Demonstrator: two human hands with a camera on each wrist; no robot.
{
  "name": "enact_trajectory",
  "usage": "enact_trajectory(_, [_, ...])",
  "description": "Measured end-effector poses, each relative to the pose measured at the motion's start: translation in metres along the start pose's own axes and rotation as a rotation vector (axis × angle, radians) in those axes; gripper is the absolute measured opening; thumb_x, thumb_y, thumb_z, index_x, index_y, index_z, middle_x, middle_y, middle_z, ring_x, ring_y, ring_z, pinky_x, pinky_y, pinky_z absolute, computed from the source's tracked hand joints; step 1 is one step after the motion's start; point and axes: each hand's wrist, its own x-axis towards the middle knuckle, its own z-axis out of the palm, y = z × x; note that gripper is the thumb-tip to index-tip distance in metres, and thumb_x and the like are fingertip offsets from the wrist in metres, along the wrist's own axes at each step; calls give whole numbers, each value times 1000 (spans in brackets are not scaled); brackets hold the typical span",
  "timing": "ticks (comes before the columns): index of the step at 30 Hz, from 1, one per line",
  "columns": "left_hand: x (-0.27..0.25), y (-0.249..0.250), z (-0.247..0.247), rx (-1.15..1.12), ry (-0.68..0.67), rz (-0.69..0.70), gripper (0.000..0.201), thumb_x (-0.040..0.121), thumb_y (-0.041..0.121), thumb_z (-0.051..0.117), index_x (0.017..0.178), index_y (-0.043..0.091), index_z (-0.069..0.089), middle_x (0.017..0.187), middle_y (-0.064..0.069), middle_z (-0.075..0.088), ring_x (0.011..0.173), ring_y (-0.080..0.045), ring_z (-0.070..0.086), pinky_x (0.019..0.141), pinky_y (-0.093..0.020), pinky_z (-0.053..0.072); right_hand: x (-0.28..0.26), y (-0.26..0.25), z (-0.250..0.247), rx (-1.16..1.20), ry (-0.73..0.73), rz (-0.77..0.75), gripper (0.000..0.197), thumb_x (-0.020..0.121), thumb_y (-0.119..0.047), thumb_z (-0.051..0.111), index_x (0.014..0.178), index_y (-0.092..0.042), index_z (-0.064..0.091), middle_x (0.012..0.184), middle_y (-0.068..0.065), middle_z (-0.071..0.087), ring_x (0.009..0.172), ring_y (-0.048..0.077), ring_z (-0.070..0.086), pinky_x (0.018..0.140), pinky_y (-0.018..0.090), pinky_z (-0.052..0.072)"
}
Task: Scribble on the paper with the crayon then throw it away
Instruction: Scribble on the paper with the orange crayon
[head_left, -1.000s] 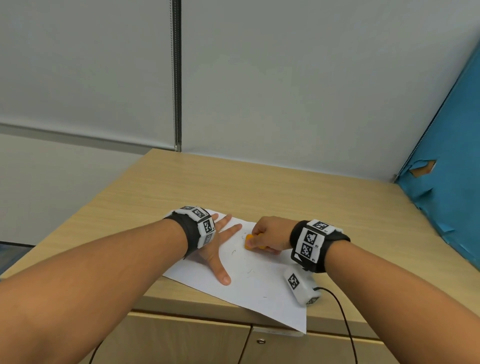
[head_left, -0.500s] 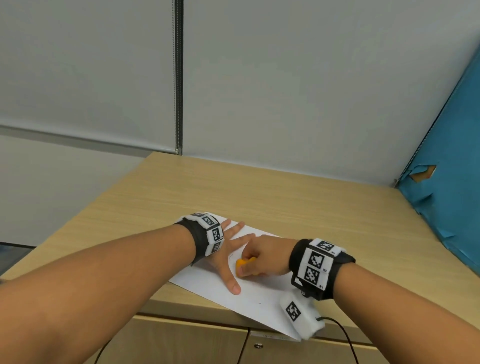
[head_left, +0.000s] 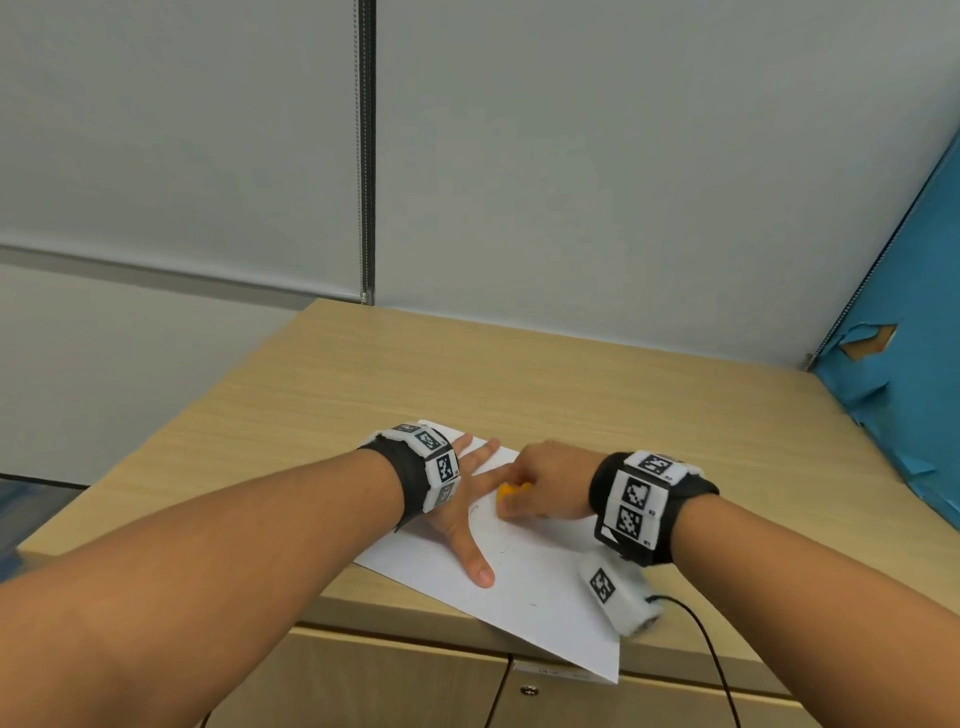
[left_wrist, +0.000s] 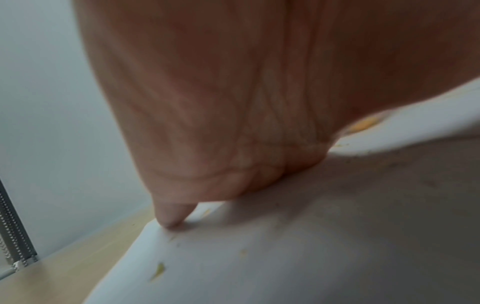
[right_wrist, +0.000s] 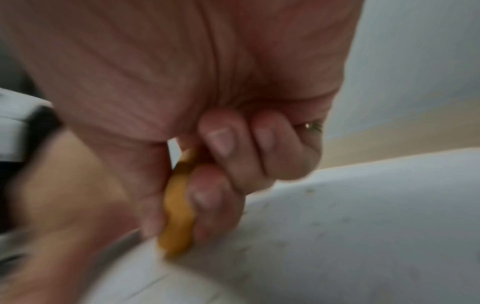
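A white sheet of paper (head_left: 545, 597) lies near the front edge of the wooden cabinet top (head_left: 519, 384), one corner hanging over the edge. My left hand (head_left: 467, 509) lies flat on the sheet with fingers spread, pressing it down; the palm (left_wrist: 233, 102) fills the left wrist view above the paper (left_wrist: 259, 257). My right hand (head_left: 545, 483) grips a short orange crayon (head_left: 511, 491) with its tip on the sheet, just right of the left fingers. In the right wrist view the crayon (right_wrist: 178, 216) is pinched between thumb and curled fingers (right_wrist: 221, 142) over the paper (right_wrist: 337, 236). Faint marks show on the sheet.
A grey wall with a blind cord (head_left: 366, 156) rises behind the cabinet. A blue torn panel (head_left: 909, 364) stands at the right edge. Cabinet doors (head_left: 363, 686) lie below the front edge. A cable (head_left: 711, 654) runs from the right wrist camera.
My right hand with the crayon has slid left across the paper toward the left fingers and slightly back up. The left hand stays pressed flat on the sheet.
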Motion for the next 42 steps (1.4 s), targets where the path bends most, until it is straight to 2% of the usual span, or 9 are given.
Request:
enact_trajectory(2, [0,0,0,11,-5,-4,143,52,94,63,147,47,-33,159,6,-42,149,-33,-31,117,-71,-2,-6,-4,5,46,-154,-24,35,92,-49,64,75,-19,63,64,-4,59,63,17,53,71,31,46])
enact_trajectory(6, [3,0,0,-5,13,12,143,50,94,64,144,51,-35,160,4,-39,150,-35,-28,117,-70,-2,-2,6,-2,50,55,38,37,93,-44,64,65,-21,60,63,-4,62,60,15,55,68,29,46])
enact_trajectory(10, [4,-2,1,-1,12,-6,145,47,97,61,146,48,-33,159,6,-41,150,-33,-29,118,-68,-4,-15,-2,4,41,-125,-19,38,93,-47,64,70,-16,62,61,-2,58,54,13,49,62,27,44])
enact_trajectory(14, [10,-2,3,-13,10,-2,148,39,100,58,145,51,-34,158,7,-42,150,-34,-29,118,-69,-4,-13,10,2,111,57,77,37,94,-43,64,68,-17,61,59,-3,59,53,15,52,63,29,47])
enact_trajectory(29, [10,-3,4,-23,21,5,148,38,101,58,145,52,-33,159,8,-41,150,-34,-28,118,-69,-4,-5,13,-3,83,73,120,32,89,-40,65,67,-16,65,60,1,64,55,16,54,67,30,48])
enact_trajectory(32, [8,-3,3,-9,15,-6,146,45,98,60,147,49,-32,159,6,-41,150,-34,-28,118,-69,-3,-8,7,-3,137,-134,88,32,90,-41,70,71,-15,70,61,-4,61,58,13,54,68,26,47])
enact_trajectory(36, [11,-2,4,-19,21,2,148,40,99,59,145,51,-33,159,7,-41,150,-35,-29,117,-70,-2,-1,13,-4,65,114,139,35,92,-41,63,71,-13,65,67,1,63,64,19,55,69,32,45])
enact_trajectory(39, [11,-4,5,-18,20,-9,147,43,98,61,146,49,-33,159,6,-41,149,-36,-29,117,-70,-4,-3,13,-3,170,-87,96,34,92,-41,67,68,-17,65,55,-3,58,51,15,50,68,30,45])
enact_trajectory(42, [13,-3,4,-22,24,-2,150,36,101,58,143,52,-34,158,7,-41,150,-35,-28,117,-71,-3,0,14,0,192,57,124,33,92,-40,65,72,-15,64,61,1,60,46,14,54,65,29,49])
